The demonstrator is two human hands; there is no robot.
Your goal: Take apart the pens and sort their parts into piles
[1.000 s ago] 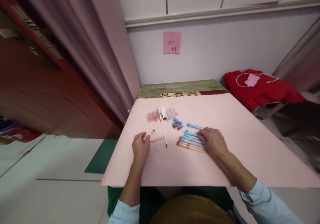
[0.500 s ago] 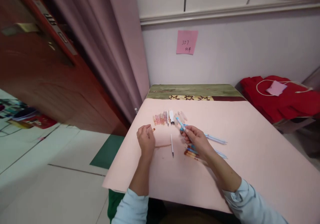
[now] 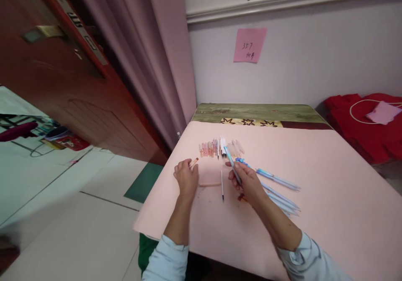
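My left hand point(image 3: 186, 177) is closed around a small brown-tipped pen part point(image 3: 194, 162), which pokes up between thumb and fingers. In my right hand point(image 3: 246, 180), a light-blue pen point(image 3: 230, 155) is pinched, leaning up and to the left. Between the hands, a white pen refill point(image 3: 222, 185) with a dark tip lies on the pink tabletop. Behind it is a row of pinkish see-through pen parts point(image 3: 207, 148), beside white refills point(image 3: 223, 143) and pale clear pieces point(image 3: 237, 148). Blue pens point(image 3: 278, 179) lie right of my right hand, which partly covers some brown pieces point(image 3: 241, 197).
The table's pink cover point(image 3: 317, 197) ends at a green patterned strip point(image 3: 251, 111) by the wall. A pink note point(image 3: 250, 45) is stuck above. Red cloth point(image 3: 351, 122) is piled at the right; a brown door point(image 3: 103, 117) and purple curtain point(image 3: 160, 55) stand left.
The blue pen in my right hand shows more of its length and its lower end sits deeper in the grip. The left hand's pen part shows more clearly. The view has shifted left.
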